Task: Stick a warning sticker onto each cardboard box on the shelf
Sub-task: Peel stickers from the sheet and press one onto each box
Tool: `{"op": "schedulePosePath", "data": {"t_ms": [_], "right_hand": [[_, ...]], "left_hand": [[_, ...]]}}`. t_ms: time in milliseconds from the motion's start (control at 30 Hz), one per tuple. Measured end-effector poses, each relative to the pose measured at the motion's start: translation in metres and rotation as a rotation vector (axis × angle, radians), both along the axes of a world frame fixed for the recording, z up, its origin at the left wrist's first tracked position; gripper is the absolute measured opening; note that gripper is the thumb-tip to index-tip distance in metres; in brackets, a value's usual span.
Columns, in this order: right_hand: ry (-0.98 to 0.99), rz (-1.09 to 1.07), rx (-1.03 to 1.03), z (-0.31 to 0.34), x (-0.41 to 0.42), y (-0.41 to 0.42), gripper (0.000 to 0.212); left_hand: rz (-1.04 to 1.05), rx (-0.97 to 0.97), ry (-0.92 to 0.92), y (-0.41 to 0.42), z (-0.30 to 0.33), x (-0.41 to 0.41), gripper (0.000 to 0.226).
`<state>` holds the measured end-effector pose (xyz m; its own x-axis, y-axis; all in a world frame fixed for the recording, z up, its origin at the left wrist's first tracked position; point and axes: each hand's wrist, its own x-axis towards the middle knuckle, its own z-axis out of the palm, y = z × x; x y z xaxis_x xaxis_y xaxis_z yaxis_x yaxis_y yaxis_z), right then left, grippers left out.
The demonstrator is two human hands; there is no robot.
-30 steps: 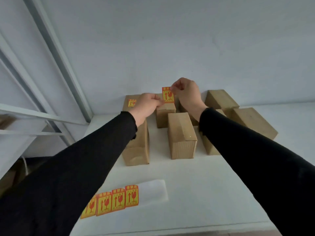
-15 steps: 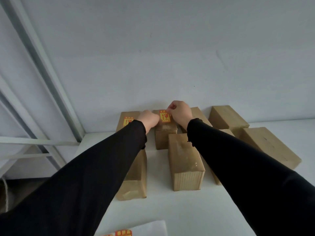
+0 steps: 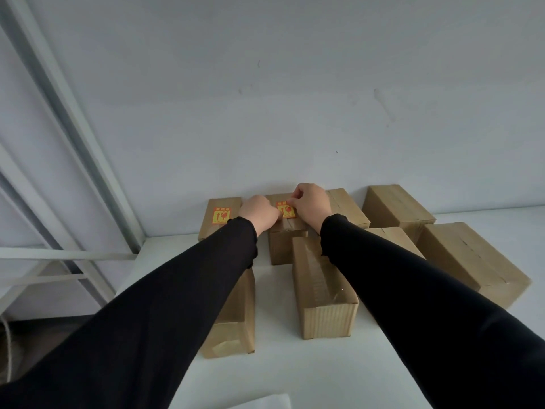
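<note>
Several brown cardboard boxes stand on the white shelf (image 3: 295, 379). An orange and yellow warning sticker (image 3: 285, 210) lies on top of the back middle box (image 3: 284, 246). My left hand (image 3: 259, 213) touches the sticker's left edge with curled fingers. My right hand (image 3: 311, 205) pinches its upper right corner. The back left box (image 3: 211, 224) carries a sticker (image 3: 221, 216) on its top. The front middle box (image 3: 321, 293) and the front left box (image 3: 236, 320) show bare tops; my sleeves hide part of them.
Three more plain boxes stand to the right, including a large box (image 3: 469, 261) and a back right box (image 3: 395, 208). A white backing sheet corner (image 3: 259, 402) shows at the bottom edge. A metal shelf post (image 3: 88, 149) slants at the left. The wall rises behind the boxes.
Both hands moved the sticker from the air down onto the back middle box. The view tilted up, so the sticker sheet has left the frame.
</note>
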<state>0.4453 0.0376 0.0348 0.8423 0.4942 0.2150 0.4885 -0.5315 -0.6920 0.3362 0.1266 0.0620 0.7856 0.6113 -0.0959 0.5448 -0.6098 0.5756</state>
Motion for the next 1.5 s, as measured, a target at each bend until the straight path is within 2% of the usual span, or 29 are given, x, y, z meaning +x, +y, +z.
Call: {"op": "schedulePosePath", "data": {"t_ms": [233,500,800,1033,1200,1367,1500], "right_hand": [[0.022,-0.063,-0.014,0.003,0.002,0.003,0.013],[0.04,-0.121,-0.055,0.007,0.002,0.01,0.016],[0.081,0.138,-0.24,0.027,-0.007,-0.016,0.032],[0.088,0.199,-0.267,0.035,-0.017,-0.026,0.035],[-0.064,0.176,-0.207,0.043,-0.037,-0.053,0.034],[-0.366,0.176,-0.301,0.06,-0.075,-0.105,0.024],[-0.436,0.241,-0.281,0.068,-0.125,-0.149,0.021]], "left_hand": [[-0.037,0.071,-0.026,0.0,-0.004,-0.002,0.024],[-0.038,0.113,-0.07,-0.002,-0.006,-0.003,0.017],[-0.034,0.123,-0.058,-0.005,-0.005,-0.004,0.011],[-0.031,0.165,-0.043,-0.011,-0.002,-0.008,0.011],[-0.123,0.275,-0.065,-0.004,0.019,-0.039,0.022],[-0.23,0.426,-0.185,-0.017,0.063,-0.108,0.015],[-0.29,0.501,-0.292,-0.043,0.089,-0.181,0.012]]}}
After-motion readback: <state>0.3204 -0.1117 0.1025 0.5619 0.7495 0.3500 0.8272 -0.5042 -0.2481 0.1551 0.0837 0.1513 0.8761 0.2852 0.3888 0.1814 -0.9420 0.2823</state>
